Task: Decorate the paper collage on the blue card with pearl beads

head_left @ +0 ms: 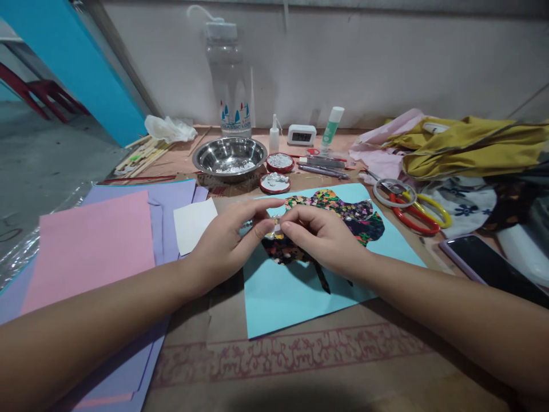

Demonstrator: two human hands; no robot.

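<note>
Above a light blue paper sheet (291, 306), my left hand (229, 237) and my right hand (328, 234) meet, both closed in a pinch. Between their fingertips is a small shiny, clear piece (275, 228); its exact kind is too small to make out. Beneath them, a dark, multicoloured flower-patterned cut-out shape (328, 199) lies on the blue sheet, partly hidden by my hands. Just behind the sheet sit two red-rimmed lids, one with silvery bits (280, 161) and another (275, 182) with a few shiny pieces.
A steel bowl (201, 157), water bottle (229, 74), small glue bottle (274, 137), digital clock (302, 135) and glue stick (333, 127) stand behind. Scissors (414, 220) and a phone (484, 260) lie right. Pink paper (98, 246) and a white square (195, 225) lie left.
</note>
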